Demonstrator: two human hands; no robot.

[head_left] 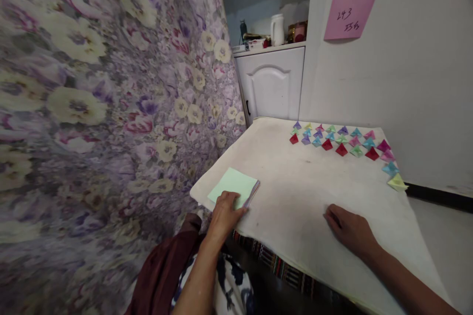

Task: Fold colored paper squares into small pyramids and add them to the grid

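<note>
A flowered curtain [121, 103] fills the left side. Beside it the left arm reaches up from below, leaning slightly right, and the left hand [224, 214] lies back upward over the near part of a stack of paper [232, 183] at the table's left front edge. Its fingers bend over the pale green top sheet, with the thumb set apart from them near the stack's right-hand corner; whether they pinch any sheets I cannot tell. Small folded papers [342, 149] in many colours stand in rows along the far side of the table [288, 197] and down its right edge. Nearer, the right arm slants in from the lower right, and the right hand [348, 226] rests on the cloth, fingers curled together in a loose fist, their inner side hidden.
</note>
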